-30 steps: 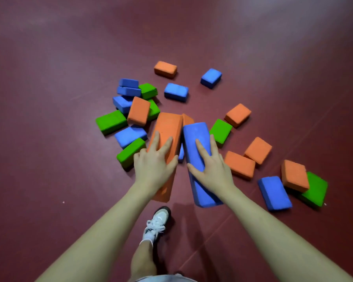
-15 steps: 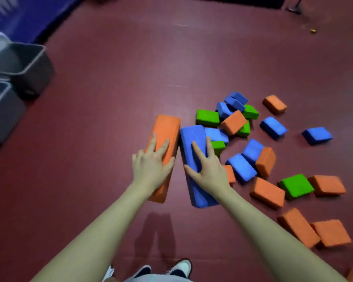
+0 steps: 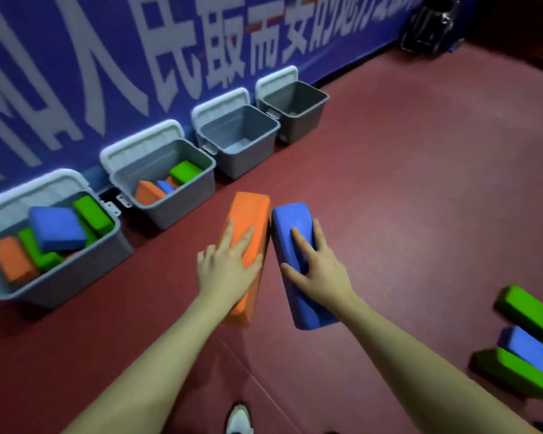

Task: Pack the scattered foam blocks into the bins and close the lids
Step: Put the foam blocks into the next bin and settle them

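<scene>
My left hand (image 3: 226, 267) grips a long orange foam block (image 3: 248, 214) from above. My right hand (image 3: 320, 267) grips a long blue foam block (image 3: 290, 217) beside it; both blocks are held above the red floor. Four grey bins stand along the wall with white lids raised. The nearest bin (image 3: 60, 277) holds several blocks. The second bin (image 3: 182, 208) holds a few. The third bin (image 3: 248, 158) and fourth bin (image 3: 301, 123) look empty. Loose blocks lie at the right edge: a green block (image 3: 527, 311), a blue block (image 3: 530, 349) and another green block (image 3: 514, 374).
A blue banner wall (image 3: 76, 73) with white lettering runs behind the bins. A black object (image 3: 430, 23) stands at the far end of the wall. My white shoe (image 3: 239, 421) shows at the bottom edge. Open red floor stretches to the right of the bins.
I have turned left, away from the scattered pile, carrying both blocks. The row of bins has come into view ahead and the pile has slid to the right edge.
</scene>
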{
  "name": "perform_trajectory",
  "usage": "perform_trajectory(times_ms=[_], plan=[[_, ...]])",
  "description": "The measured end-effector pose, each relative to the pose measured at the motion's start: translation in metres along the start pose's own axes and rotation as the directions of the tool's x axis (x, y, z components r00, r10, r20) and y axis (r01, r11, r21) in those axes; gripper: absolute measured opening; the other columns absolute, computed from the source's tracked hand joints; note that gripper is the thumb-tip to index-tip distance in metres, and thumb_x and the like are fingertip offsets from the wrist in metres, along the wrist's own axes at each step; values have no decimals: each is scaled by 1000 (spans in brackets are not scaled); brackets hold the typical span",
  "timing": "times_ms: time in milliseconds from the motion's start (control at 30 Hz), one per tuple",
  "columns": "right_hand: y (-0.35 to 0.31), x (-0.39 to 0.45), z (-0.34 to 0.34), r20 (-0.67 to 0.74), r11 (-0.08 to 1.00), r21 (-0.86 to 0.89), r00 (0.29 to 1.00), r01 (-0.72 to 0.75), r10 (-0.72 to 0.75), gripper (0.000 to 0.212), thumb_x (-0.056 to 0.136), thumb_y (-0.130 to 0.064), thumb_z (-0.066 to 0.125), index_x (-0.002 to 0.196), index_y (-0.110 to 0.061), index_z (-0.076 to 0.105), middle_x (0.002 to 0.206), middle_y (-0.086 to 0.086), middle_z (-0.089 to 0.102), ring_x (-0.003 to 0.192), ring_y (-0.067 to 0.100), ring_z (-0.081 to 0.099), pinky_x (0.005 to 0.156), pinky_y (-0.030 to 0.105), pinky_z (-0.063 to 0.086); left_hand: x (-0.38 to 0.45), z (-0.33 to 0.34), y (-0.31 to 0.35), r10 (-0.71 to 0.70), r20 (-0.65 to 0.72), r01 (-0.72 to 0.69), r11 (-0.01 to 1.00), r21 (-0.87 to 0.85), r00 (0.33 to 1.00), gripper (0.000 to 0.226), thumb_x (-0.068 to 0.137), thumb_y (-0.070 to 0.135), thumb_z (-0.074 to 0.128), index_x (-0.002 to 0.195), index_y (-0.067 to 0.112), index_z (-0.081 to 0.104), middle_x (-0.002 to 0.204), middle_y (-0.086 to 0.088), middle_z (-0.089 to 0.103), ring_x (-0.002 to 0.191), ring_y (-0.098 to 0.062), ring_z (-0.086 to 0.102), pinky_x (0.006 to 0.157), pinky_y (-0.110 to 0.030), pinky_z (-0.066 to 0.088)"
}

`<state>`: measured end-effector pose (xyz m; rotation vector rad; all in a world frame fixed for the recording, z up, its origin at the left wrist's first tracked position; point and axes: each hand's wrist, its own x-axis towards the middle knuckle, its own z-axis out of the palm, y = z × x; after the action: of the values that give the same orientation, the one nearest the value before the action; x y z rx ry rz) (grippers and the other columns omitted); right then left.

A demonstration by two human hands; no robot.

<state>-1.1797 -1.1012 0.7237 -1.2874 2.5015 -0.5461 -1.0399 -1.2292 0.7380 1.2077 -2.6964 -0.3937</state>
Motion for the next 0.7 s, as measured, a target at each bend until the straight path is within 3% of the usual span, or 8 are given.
perform_trajectory(times_ms=[267, 500, 700], plan=[[-134, 152, 44, 76, 958, -40, 957, 283, -279, 75, 89, -53, 55, 151, -40, 16, 162, -1, -9, 132, 33, 40, 79, 40, 49, 77, -51, -147, -284, -120, 285, 958, -6, 951, 59, 89, 53, 53, 144, 42, 36, 160, 4, 16, 119, -34, 51, 98, -37, 36], [-204, 289, 73, 99, 924, 1, 920, 381, -380, 73, 88, -54, 56, 150, -38, 21, 162, -1, -7, 128, 34, 44, 82, 41, 49, 183, -70, -219, -407, -155, 411, 912, -7, 900, 59, 90, 53, 49, 146, 42, 31, 160, 3, 12, 121, -35, 48, 101, -38, 33], [-246, 421, 80, 143, 866, 11, 857, 500, -496, 74, 89, -54, 54, 151, -40, 17, 162, -2, -10, 138, 26, 32, 82, 38, 50, 294, -85, -270, -481, -172, 484, 875, -23, 860, 58, 91, 52, 48, 146, 42, 31, 160, 4, 11, 121, -35, 48, 100, -37, 33]])
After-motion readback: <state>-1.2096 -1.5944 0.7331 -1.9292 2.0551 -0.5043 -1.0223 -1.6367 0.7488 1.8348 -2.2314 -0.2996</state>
